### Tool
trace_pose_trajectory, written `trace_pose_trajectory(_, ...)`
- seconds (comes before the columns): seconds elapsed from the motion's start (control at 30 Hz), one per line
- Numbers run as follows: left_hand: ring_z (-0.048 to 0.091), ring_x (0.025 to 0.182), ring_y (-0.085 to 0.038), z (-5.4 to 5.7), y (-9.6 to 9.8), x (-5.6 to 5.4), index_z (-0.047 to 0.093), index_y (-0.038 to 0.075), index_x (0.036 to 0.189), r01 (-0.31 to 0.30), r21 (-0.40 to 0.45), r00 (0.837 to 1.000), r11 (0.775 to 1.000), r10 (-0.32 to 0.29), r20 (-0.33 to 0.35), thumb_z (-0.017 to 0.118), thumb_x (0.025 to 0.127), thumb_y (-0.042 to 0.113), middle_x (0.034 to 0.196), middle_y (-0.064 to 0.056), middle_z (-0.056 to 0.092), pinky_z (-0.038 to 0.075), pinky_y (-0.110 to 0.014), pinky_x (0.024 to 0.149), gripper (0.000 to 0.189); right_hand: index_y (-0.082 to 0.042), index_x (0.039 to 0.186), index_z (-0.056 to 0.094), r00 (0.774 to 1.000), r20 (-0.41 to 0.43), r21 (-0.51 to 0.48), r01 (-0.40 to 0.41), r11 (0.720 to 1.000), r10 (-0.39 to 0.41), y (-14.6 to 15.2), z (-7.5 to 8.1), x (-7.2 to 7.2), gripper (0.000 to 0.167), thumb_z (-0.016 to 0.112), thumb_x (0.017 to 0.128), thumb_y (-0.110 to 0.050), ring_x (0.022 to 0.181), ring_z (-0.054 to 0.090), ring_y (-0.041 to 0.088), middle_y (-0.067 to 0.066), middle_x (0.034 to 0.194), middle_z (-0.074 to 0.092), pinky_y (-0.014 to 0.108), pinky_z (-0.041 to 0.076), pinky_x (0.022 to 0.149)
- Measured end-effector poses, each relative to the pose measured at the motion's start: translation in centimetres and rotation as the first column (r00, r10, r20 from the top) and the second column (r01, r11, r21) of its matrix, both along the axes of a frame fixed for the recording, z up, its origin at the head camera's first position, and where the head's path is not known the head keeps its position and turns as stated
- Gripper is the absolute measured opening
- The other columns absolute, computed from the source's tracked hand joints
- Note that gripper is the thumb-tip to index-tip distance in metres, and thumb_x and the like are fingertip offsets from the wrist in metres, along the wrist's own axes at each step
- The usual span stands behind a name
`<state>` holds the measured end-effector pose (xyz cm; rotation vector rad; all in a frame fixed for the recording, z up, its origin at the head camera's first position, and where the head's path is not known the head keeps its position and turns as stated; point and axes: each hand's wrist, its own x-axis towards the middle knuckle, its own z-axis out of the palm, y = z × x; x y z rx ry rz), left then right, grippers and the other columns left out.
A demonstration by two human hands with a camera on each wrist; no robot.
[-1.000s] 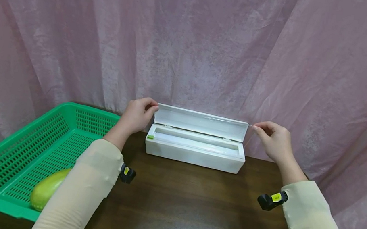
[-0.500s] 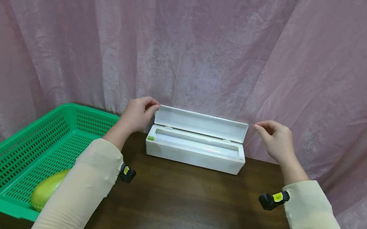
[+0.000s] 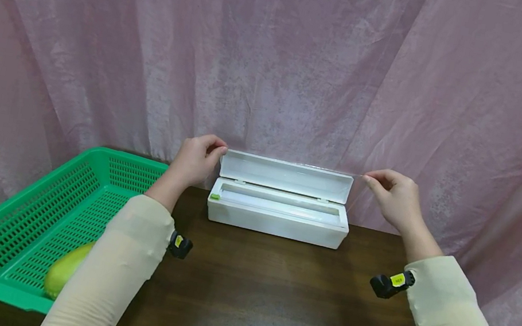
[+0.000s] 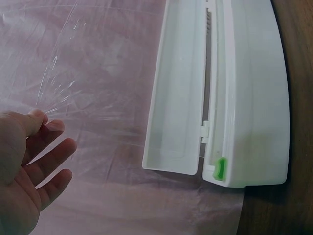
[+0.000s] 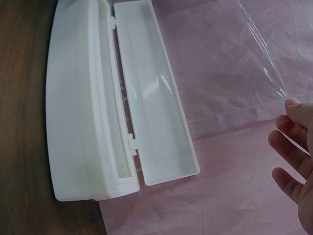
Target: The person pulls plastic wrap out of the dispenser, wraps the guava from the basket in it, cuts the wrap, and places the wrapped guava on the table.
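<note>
A clear sheet of plastic wrap [image 4: 58, 81] stretches between my two hands, creased where the fingers pinch it. My left hand [image 3: 194, 160] pinches one corner between thumb and index finger, the other fingers loosely bent. At the other corner my right hand [image 3: 395, 198] pinches the wrap the same way, as the right wrist view also shows. Below and between the hands stands a white wrap dispenser box [image 3: 276, 224], its hinged lid [image 3: 286, 176] tipped back. A small green slide cutter [image 4: 220, 169] sits at the left end of the box.
A green plastic basket [image 3: 30, 192] stands on the left of the brown wooden table [image 3: 259, 291]. In it lies a yellow-green melon-like fruit [image 3: 64, 268], partly hidden by the left sleeve. A pink curtain [image 3: 310, 61] hangs right behind the box.
Both hands have risen slightly, and the right hand has shifted a little to the right. The wrap's top edge now shows just above the lid's edge. The box has hardly moved.
</note>
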<state>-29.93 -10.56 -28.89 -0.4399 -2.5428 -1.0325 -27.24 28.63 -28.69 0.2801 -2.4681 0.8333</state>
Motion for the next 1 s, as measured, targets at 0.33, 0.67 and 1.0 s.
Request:
trace_pose_trajectory(0.33,0.058,0.08,-0.023,0.5,0.0,0.0,0.068,0.003,0.104,0.015,0.017,0.999,1.0,-0.015,-0.039,0.055,0.096,0.019,0.094,-0.013,0.069,0.048,-0.037,0.073,0.022,-0.002,0.095,0.072,0.999,-0.041,-0.007,-0.003,1.0,0.002,-0.1,0.5,0.0,0.022,0.064,0.091,-0.023,0.066,0.05,-0.005,0.016,0.086,0.071,0.013,0.039,0.057)
trace_pose_trajectory(0.67,0.058,0.078,-0.023,0.9,0.0,0.0,0.068,0.002,0.104,0.031,0.024,0.997,0.999,-0.029,-0.07,0.056,0.096,0.018,0.095,-0.013,0.069,0.048,-0.036,0.072,0.022,-0.003,0.095,0.072,0.999,-0.042,-0.001,0.005,1.0,-0.005,0.1,0.9,0.0,0.023,0.064,0.091,-0.023,0.066,0.05,-0.008,0.015,0.088,0.071,0.014,0.04,0.058)
trace_pose_trajectory(1.0,0.06,0.079,-0.024,1.3,0.0,0.2,0.068,0.003,0.102,0.03,0.031,0.996,0.999,-0.028,-0.079,0.056,0.096,0.018,0.095,-0.013,0.07,0.049,-0.037,0.072,0.02,-0.003,0.096,0.072,0.999,-0.033,-0.011,0.018,1.0,-0.018,-0.1,1.4,0.3,0.025,0.063,0.091,-0.026,0.066,0.05,-0.007,0.016,0.088,0.071,0.015,0.04,0.057)
